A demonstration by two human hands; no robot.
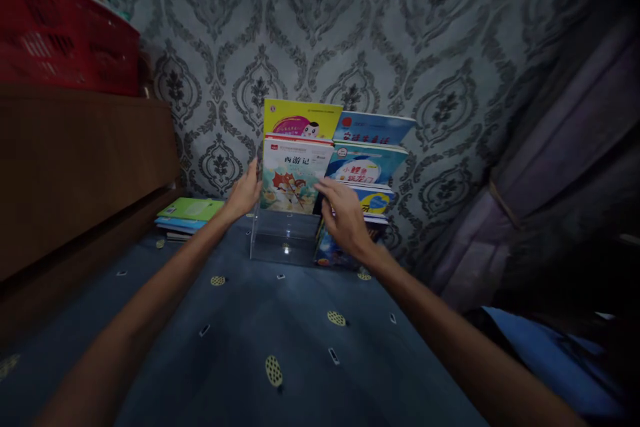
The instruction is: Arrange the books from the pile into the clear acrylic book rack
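Observation:
A clear acrylic book stand (287, 247) with stepped tiers holds several thin children's books in two columns. In the left column, a picture book with a pale green cover (283, 177) leans in front of a yellow book (300, 110). My left hand (244, 192) is at the left edge of the pale green book, its fingertips partly hidden. My right hand (344, 212) grips that book's right edge with bent fingers, covering part of the right column. In that column are a blue book (373, 127), a teal book (370, 163) and lower books, partly hidden.
A small pile of books with a green one (190, 209) on top lies left of the stand. A brown wooden cabinet (85, 167) bearing a red basket (70, 40) stands at the left. Patterned wallpaper rises behind; a tied purple curtain (495, 213) hangs at the right.

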